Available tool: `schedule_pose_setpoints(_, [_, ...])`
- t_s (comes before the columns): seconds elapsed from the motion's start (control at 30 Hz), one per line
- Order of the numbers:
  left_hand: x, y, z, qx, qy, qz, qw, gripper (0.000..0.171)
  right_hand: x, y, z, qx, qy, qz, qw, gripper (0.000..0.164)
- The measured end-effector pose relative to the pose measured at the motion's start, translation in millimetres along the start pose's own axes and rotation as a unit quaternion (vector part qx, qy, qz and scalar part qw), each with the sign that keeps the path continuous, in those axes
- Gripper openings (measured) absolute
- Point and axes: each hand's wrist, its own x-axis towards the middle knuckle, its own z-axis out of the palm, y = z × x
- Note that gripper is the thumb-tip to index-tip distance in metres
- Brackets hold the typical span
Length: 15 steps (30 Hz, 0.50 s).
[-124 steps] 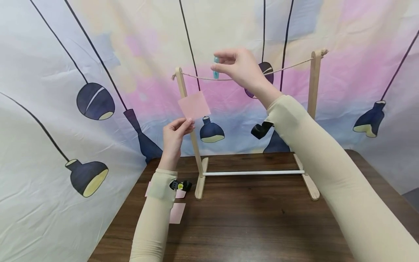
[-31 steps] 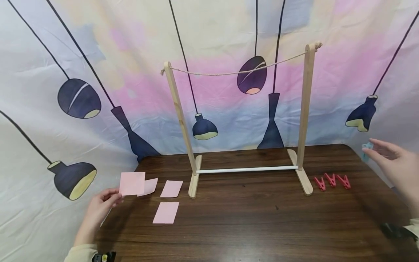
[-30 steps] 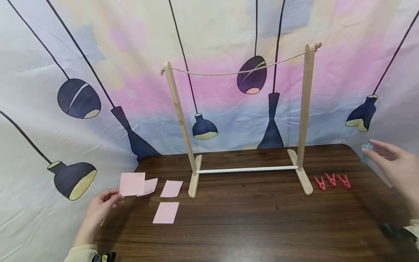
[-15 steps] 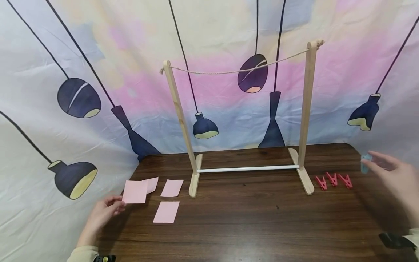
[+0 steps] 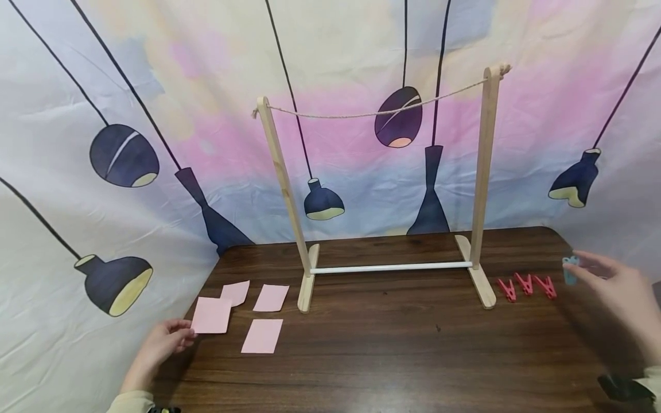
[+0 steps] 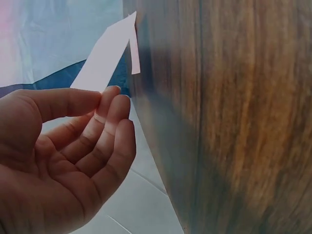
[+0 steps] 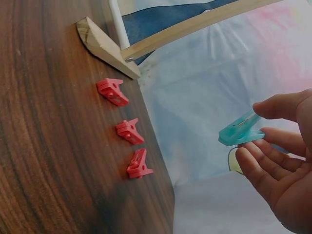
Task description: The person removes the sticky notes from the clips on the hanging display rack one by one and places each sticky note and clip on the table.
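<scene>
My left hand [image 5: 164, 344] pinches one corner of a square pink paper note [image 5: 212, 315] between thumb and fingers, low over the table's left edge. In the left wrist view that note [image 6: 105, 58] is tilted, seen nearly edge-on. Another pink note [image 5: 236, 292] lies just behind it, with two more, a back one [image 5: 271, 297] and a front one [image 5: 262, 336], to the right. At the far right, my right hand [image 5: 617, 292] holds a light blue clothespin [image 7: 240, 130] by its ends, above the table. Three red clothespins [image 5: 525, 284] lie to its left.
A wooden frame stands mid-table, with a left post [image 5: 284, 183], a right post [image 5: 485, 172], a sagging string [image 5: 351, 116] between their tops and a white rod [image 5: 392, 267] low down. A printed cloth [image 5: 341, 51] hangs behind the dark wooden table [image 5: 382, 355].
Both hands have moved from up by the string out to the sides, still holding the note and the blue clothespin. Over the last second both have sunk toward the table.
</scene>
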Motion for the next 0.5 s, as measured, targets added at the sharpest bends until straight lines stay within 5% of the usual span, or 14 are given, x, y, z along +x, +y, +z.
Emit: schedule_pose_setpoints(0.5, [-1.3,-3.8,5.3,-0.011,-0.011,-0.034,0.9993,0.023,4.3,21.2,8.6,-0.094,-0.060,-0.029,0.993,0.062])
